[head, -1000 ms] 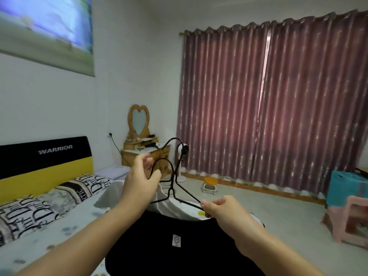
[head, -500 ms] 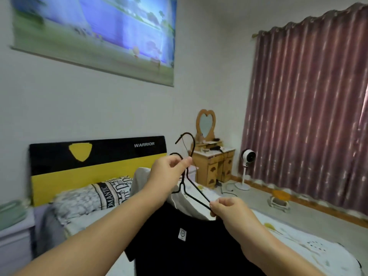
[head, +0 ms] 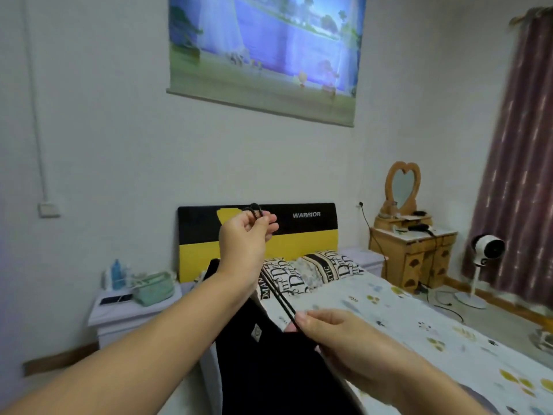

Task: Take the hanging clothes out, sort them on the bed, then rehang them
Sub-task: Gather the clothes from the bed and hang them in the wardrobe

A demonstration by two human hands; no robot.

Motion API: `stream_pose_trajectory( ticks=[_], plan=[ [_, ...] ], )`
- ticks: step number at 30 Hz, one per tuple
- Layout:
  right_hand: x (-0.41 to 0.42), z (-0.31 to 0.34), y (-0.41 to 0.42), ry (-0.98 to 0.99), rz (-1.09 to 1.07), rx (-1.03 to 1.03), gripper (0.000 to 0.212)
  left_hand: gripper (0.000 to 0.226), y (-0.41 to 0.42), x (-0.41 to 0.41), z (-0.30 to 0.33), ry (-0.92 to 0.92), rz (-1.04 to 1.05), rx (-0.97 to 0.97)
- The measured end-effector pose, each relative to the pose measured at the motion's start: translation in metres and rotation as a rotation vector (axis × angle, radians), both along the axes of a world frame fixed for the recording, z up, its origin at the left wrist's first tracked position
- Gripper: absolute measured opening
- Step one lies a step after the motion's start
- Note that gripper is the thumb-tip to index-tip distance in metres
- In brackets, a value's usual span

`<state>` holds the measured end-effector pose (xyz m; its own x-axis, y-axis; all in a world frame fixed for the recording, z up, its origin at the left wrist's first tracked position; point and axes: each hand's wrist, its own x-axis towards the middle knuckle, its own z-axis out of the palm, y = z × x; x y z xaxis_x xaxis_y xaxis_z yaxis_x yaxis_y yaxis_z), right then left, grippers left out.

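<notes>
The person is standing at the near side of the bed [head: 419,324], holding clothes on black wire hangers [head: 279,298] up in front of the chest. The left hand [head: 244,239] is raised, its fingers pinching the hanger hooks [head: 254,209] together at about the height of the black-and-yellow headboard [head: 299,232]. The right hand [head: 338,333] is lower and nearer the camera, thumb and fingers closing on the sloping hanger arm where it meets the collar of the black garment [head: 269,369].

The relation that matters is this: the hanger arm is running on a slant, from the hooks up and far on the left down to the right hand, and the clothes are hanging straight below it, over the near left edge of the mattress. The open, flower-printed sheet is lying to the right and beyond, so the right hand is the one nearer the laying-down spot; a swing rightward and down would likely put the bundle on the bed.

The black garment is looking soft and limp, with a small white neck label [head: 256,333] showing. A pale edge behind it hints at a second garment, though how many are hanging there cannot be told.
</notes>
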<state>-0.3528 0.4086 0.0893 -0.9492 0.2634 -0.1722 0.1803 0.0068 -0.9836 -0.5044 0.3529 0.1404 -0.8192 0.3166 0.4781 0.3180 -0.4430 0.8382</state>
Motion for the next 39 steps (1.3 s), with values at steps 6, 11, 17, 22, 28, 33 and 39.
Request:
stream_pose_trajectory(
  ticks=[6,11,17,22,28,33,39],
  plan=[
    [-0.088,-0.026,-0.063,0.164,0.055,0.005,0.014,0.023,-0.059,-0.066,-0.01,0.015,0.066,-0.014],
    [-0.148,-0.032,-0.096,0.286,0.077,-0.074,0.023,0.023,-0.107,-0.116,-0.015,0.158,0.149,-0.316],
    [-0.237,-0.036,-0.117,0.407,0.218,-0.121,0.012,0.039,-0.154,-0.155,-0.056,0.076,0.5,-0.822],
    [-0.309,-0.05,-0.131,0.43,0.369,-0.086,0.023,0.015,-0.172,-0.177,-0.09,-0.152,0.258,-0.524],
    [-0.375,-0.052,-0.135,0.455,0.594,-0.002,0.027,0.023,-0.179,-0.218,-0.096,-0.345,0.318,-0.195],
    [-0.434,-0.05,-0.137,0.428,0.76,0.062,0.026,0.028,-0.183,-0.266,-0.098,-0.371,0.494,-0.128],
    [-0.491,-0.062,-0.155,0.342,0.855,0.053,0.031,0.017,-0.202,-0.317,-0.11,-0.426,0.63,-0.114]
  ],
)
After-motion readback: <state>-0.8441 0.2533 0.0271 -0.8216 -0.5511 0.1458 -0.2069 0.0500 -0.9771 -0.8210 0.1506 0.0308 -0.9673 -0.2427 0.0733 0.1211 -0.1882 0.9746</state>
